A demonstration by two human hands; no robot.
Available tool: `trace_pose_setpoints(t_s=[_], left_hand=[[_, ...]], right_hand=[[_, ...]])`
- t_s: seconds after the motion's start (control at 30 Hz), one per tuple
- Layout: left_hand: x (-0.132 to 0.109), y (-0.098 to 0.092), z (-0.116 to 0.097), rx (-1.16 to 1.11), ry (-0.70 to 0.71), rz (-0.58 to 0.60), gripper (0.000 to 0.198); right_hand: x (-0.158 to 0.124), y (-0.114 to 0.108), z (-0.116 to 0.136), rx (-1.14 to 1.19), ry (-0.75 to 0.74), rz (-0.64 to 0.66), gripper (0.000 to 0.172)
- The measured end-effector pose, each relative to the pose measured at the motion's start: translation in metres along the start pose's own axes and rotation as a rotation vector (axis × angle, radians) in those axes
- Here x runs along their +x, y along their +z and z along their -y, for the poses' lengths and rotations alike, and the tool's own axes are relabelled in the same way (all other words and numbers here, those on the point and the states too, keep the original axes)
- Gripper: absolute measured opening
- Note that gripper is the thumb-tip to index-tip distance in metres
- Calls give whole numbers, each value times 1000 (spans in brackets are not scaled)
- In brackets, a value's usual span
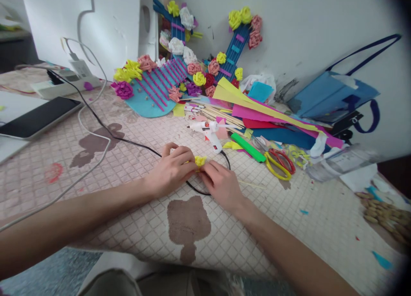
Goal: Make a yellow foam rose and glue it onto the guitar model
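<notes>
Between my two hands is a small yellow paper flower (200,161), low over the table. My left hand (175,165) pinches it from the left with the fingers curled. From the right, the fingertips of my right hand (221,180) press on the same flower. Part of it is hidden behind the fingers. Just beyond my hands lies a white glue gun (208,131), its black cord looping round behind and under my hands. A thin wooden stick (252,184) lies on the cloth right of my right hand.
Right of the glue gun are a green cutter (247,147) and scissors (278,167). Behind lie coloured paper sheets (263,110), sticks (221,116) and a flower-trimmed paper guitar (150,90). A phone (40,118), a power strip (66,84) and cables occupy the left; a blue bag (334,95) stands right.
</notes>
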State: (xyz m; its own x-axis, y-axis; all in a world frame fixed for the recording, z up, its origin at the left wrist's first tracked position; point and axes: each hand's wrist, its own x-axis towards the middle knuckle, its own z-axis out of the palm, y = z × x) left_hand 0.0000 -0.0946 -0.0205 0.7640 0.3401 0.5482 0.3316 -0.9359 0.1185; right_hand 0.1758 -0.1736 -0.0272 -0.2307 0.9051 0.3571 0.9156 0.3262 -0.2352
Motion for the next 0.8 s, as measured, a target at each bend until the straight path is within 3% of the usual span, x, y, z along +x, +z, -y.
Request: trace_pose_setpoints(t_s=[0.23, 0.8], left_hand=[[0, 0, 0, -5, -7, 21, 13], [2, 2, -3, 10, -19, -20, 5]], right_hand=[[0, -2, 1, 50, -12, -6, 15], [1, -3, 3, -170, -52, -25, 23]])
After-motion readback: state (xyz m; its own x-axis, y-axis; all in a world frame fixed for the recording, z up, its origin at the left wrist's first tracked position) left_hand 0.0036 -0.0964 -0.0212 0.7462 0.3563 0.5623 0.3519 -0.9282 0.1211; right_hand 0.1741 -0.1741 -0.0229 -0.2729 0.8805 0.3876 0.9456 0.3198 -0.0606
